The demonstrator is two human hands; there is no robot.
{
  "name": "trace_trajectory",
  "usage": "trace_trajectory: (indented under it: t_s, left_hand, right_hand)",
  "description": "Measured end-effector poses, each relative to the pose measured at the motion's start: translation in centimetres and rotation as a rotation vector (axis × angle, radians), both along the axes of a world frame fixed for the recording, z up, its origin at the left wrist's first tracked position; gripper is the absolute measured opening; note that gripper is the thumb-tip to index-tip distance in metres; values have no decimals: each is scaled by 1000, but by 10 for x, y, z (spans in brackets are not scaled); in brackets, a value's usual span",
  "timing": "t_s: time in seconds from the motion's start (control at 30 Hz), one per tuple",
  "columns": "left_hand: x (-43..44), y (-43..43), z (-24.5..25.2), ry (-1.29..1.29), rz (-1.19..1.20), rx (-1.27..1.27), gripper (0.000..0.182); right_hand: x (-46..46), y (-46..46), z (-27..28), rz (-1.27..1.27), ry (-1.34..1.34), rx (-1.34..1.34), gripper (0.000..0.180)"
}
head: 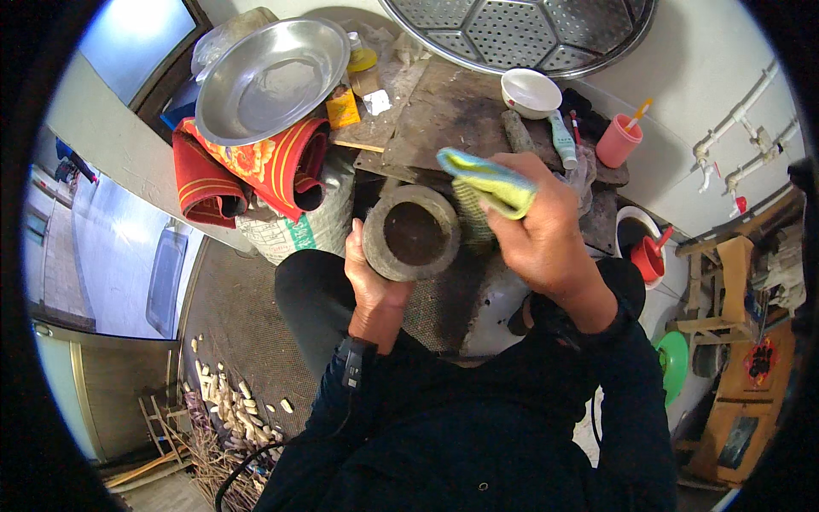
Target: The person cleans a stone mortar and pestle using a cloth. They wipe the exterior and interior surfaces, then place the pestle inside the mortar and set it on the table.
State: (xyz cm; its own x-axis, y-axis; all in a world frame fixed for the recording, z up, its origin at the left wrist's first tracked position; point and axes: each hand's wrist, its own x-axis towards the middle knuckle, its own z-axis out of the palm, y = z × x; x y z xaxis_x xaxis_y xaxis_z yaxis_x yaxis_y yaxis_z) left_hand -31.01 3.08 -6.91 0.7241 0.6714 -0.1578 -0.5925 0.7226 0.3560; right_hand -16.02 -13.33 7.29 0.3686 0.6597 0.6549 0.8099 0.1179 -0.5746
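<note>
A round, thick-walled stone mortar (pixel 414 234) with a dark hollow faces up near the middle of the view. My left hand (pixel 374 278) grips its left side, thumb along the outer wall. To the right of the mortar, my right hand (pixel 540 224) is closed around a folded yellow-green and blue cloth (pixel 489 182), raised over the near edge of a worn wooden board (pixel 448 121). A grey, rod-like piece, perhaps a stone pestle (pixel 518 132), lies on the board beyond my right hand, below a white bowl (pixel 531 93).
A metal basin (pixel 272 80) rests on rolled red mats (pixel 281 166) at the left. A perforated steamer tray (pixel 518 32) stands behind the board. On the right are a pink cup (pixel 619 142), a tube (pixel 563 144) and a red dipper (pixel 647 261) in a bucket. Corn cobs (pixel 224 397) litter the lower-left floor.
</note>
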Motion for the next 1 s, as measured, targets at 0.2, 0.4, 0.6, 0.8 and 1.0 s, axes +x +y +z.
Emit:
trace_trajectory:
  t_s: [0.2,0.4,0.6,0.8,1.0]
  left_hand:
    - [1,-1,0,-29,-40,58,64]
    - [-2,4,4,49,21,120,64]
    - [-4,3,-6,-12,-19,-66,66]
    - [-4,22,-43,-211,-243,-67,73]
    - [-8,6,-31,-106,-56,-9,65]
  right_hand:
    - [0,25,2,161,-250,-286,32]
    - [16,0,12,95,-140,-274,32]
    - [25,-17,30,-146,-121,-15,21]
    - [4,-24,43,-274,184,45,19]
    - [-15,-14,37,-156,-210,74,42]
